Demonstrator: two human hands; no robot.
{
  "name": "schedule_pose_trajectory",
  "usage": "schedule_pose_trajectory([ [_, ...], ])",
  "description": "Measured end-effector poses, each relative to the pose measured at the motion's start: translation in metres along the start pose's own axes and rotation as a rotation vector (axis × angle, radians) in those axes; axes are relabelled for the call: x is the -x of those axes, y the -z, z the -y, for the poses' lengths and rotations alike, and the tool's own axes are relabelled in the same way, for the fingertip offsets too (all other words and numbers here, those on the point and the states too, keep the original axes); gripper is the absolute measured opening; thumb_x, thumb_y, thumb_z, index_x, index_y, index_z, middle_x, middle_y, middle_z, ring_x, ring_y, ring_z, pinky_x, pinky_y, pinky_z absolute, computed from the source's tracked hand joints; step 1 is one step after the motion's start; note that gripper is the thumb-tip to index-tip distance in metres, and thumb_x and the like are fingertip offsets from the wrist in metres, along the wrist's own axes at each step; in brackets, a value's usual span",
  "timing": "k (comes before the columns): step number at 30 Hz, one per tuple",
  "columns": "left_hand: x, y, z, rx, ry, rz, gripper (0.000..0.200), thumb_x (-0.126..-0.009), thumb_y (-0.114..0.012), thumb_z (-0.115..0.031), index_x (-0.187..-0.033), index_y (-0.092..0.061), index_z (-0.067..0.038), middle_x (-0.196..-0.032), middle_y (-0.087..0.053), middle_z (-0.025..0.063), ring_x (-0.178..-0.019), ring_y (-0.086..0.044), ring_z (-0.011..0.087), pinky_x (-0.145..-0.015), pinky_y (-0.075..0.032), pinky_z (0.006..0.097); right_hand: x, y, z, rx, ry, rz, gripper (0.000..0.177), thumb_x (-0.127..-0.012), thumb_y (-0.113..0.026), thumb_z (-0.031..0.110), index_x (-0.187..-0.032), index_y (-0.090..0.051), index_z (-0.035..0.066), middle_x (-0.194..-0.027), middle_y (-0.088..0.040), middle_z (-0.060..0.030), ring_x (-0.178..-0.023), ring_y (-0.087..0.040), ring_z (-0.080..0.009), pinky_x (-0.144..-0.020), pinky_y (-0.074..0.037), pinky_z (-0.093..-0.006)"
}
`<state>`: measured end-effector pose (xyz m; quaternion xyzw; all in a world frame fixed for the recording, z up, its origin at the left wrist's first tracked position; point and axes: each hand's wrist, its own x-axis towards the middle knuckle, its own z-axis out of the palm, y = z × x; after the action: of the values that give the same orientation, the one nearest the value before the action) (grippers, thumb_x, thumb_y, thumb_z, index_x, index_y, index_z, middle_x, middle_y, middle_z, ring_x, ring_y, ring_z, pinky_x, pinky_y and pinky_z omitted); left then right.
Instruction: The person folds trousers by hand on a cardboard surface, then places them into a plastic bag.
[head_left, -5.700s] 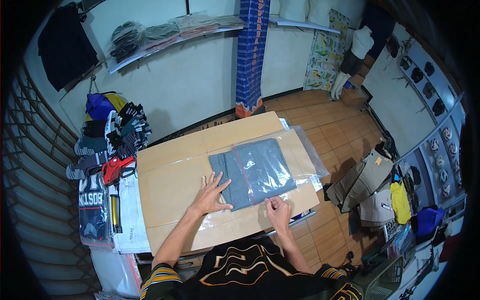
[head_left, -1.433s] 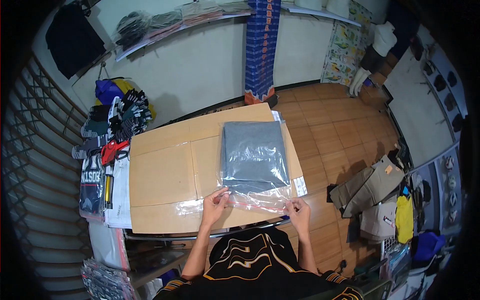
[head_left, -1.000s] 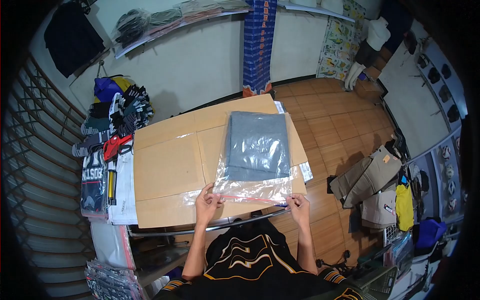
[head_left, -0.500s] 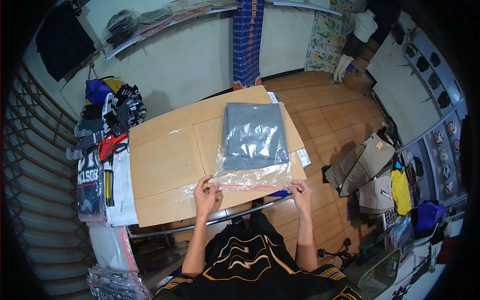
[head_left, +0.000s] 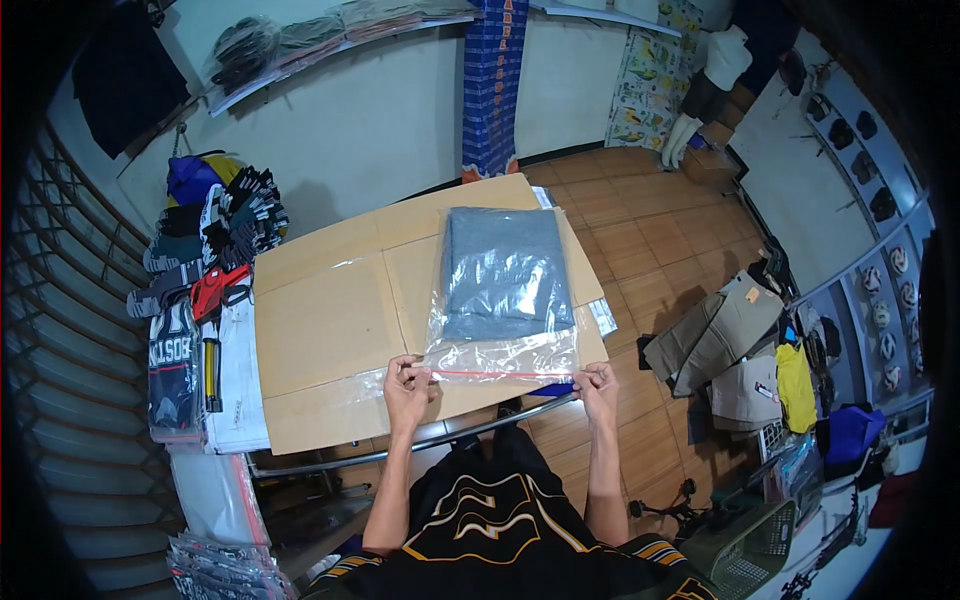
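A folded grey garment (head_left: 506,270) lies inside a clear plastic bag (head_left: 490,358) on a cardboard sheet (head_left: 325,325). The bag's red strip runs along its edge nearest me. My left hand (head_left: 408,393) pinches the left end of that edge, and my right hand (head_left: 597,391) pinches the right end. The bag lies flat between my two hands, its far part resting on the cardboard.
Socks (head_left: 250,215), a red item (head_left: 217,292) and a packed dark jersey (head_left: 176,375) lie left of the cardboard. A metal rail (head_left: 450,436) runs along its near edge. Cardboard boxes (head_left: 715,335) and a green basket (head_left: 757,550) stand at the right.
The whole view has shifted slightly. Both hands keep their hold on the bag's near edge, and the bag stays in place on the cardboard.
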<state>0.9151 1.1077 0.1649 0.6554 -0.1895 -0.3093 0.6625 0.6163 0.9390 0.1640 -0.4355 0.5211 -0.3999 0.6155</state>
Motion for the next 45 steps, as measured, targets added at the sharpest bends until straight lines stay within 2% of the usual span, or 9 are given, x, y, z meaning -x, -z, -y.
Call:
schedule_pose_trajectory([
  [7,0.003,-0.007,-0.011,-0.082,0.031,0.045,0.032,-0.095,-0.062,-0.004,-0.123,-0.048,0.000,-0.088,-0.069,0.0090,-0.079,-0.072,0.0168,-0.052,-0.056,0.0256,0.005,-0.011,0.006,0.104,0.014,0.042,0.024,-0.089,-0.069,0.002,-0.105,-0.052,0.006,-0.084,-0.068,-0.0078,-0.069,-0.063,-0.0126,-0.058,-0.053,-0.0254],
  [16,0.003,-0.006,-0.002,-0.094,-0.022,0.039,0.033,-0.096,-0.063,-0.005,-0.125,-0.049,-0.002,-0.083,-0.067,0.0042,-0.078,-0.070,0.0133,-0.053,-0.055,0.0250,0.002,-0.009,-0.006,0.083,0.057,0.051,0.032,-0.090,-0.068,0.000,-0.111,-0.044,0.006,-0.087,-0.067,-0.0101,-0.070,-0.064,-0.0146,-0.060,-0.056,-0.0277],
  [22,0.005,-0.011,-0.005,-0.089,0.003,0.057,0.033,-0.096,-0.062,-0.004,-0.126,-0.049,-0.002,-0.085,-0.069,0.0068,-0.079,-0.071,0.0131,-0.057,-0.053,0.0244,0.006,-0.014,-0.002,0.035,0.021,0.042,0.036,-0.091,-0.067,0.002,-0.115,-0.040,0.005,-0.091,-0.067,-0.0134,-0.074,-0.065,-0.0175,-0.062,-0.057,-0.0297],
  [25,0.006,-0.014,-0.003,-0.178,-0.078,0.131,0.035,-0.097,-0.061,-0.006,-0.129,-0.048,-0.004,-0.090,-0.069,0.0066,-0.077,-0.068,0.0111,-0.055,-0.050,0.0219,0.009,-0.017,0.000,0.067,0.005,0.057,0.036,-0.092,-0.067,0.002,-0.116,-0.040,0.006,-0.092,-0.067,-0.0143,-0.076,-0.066,-0.0176,-0.063,-0.056,-0.0300],
  [27,0.007,-0.017,-0.003,-0.182,-0.092,0.092,0.032,-0.094,-0.061,-0.001,-0.126,-0.052,0.000,-0.087,-0.071,0.0104,-0.080,-0.071,0.0154,-0.066,-0.053,0.0268,0.009,-0.019,0.000,0.074,0.016,0.060,0.037,-0.091,-0.066,0.001,-0.116,-0.039,0.006,-0.093,-0.067,-0.0149,-0.074,-0.065,-0.0170,-0.061,-0.056,-0.0292],
  [33,0.006,-0.015,-0.007,-0.171,-0.076,0.108,0.031,-0.093,-0.060,0.001,-0.124,-0.053,0.000,-0.087,-0.070,0.0110,-0.078,-0.070,0.0141,-0.066,-0.053,0.0267,0.006,-0.019,-0.006,0.038,0.071,0.064,0.040,-0.091,-0.067,-0.003,-0.115,-0.035,0.004,-0.089,-0.064,-0.0149,-0.066,-0.064,-0.0155,-0.057,-0.056,-0.0272],
  [39,0.007,-0.020,-0.013,-0.198,-0.025,0.102,0.027,-0.094,-0.060,-0.002,-0.121,-0.058,-0.001,-0.087,-0.070,0.0104,-0.077,-0.071,0.0138,-0.067,-0.054,0.0274,0.011,-0.025,-0.004,0.017,0.047,0.034,0.041,-0.091,-0.066,0.000,-0.117,-0.035,0.008,-0.091,-0.066,-0.0147,-0.072,-0.065,-0.0162,-0.060,-0.056,-0.0288],
  [43,0.008,-0.023,-0.009,-0.247,-0.064,0.148,0.027,-0.096,-0.062,-0.007,-0.123,-0.057,-0.004,-0.083,-0.068,0.0073,-0.072,-0.066,0.0088,-0.053,-0.047,0.0222,0.013,-0.030,-0.004,0.035,0.074,0.057,0.044,-0.091,-0.067,0.000,-0.118,-0.034,0.008,-0.091,-0.065,-0.0148,-0.072,-0.065,-0.0164,-0.060,-0.057,-0.0292],
  [45,0.009,-0.026,-0.012,-0.275,-0.063,0.129,0.024,-0.094,-0.061,-0.005,-0.118,-0.062,-0.001,-0.084,-0.071,0.0123,-0.076,-0.073,0.0162,-0.067,-0.055,0.0281,0.013,-0.031,-0.004,0.061,0.087,0.051,0.044,-0.092,-0.066,-0.001,-0.119,-0.033,0.008,-0.091,-0.065,-0.0149,-0.072,-0.065,-0.0160,-0.060,-0.057,-0.0289],
])
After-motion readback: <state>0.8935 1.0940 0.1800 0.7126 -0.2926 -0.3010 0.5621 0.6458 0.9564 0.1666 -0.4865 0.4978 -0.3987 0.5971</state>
